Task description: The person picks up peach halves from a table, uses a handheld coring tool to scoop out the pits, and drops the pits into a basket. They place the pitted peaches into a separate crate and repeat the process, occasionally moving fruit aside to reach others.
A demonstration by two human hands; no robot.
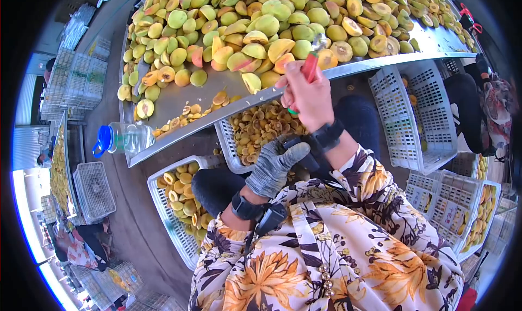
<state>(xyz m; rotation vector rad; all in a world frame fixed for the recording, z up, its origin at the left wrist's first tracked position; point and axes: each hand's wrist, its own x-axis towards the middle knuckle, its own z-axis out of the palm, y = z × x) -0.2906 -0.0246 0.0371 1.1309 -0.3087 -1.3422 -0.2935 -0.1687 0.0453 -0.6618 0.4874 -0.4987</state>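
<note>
My right hand (307,96), bare, is closed around a red-handled tool (310,66) with a shiny metal tip pointing away from me. It is above the metal edge of a table, close to a large heap of halved yellow-green stone fruit (266,25). My left hand (274,167) wears a grey knit glove and is in front of my lap. Its thumb and fingers close on a small black box-shaped device (302,156) beside my right wristband (326,136). Beneath my hands, a white crate (231,145) holds small brownish-yellow fruit pieces.
A metal table (217,96) carries the fruit. A clear bottle with a blue cap (128,138) is at its left corner. Another fruit crate (163,213) stands by my left leg. White crates (405,120) are at the right, with a seated person (492,110) beyond. Stacked crates (79,85) line the left.
</note>
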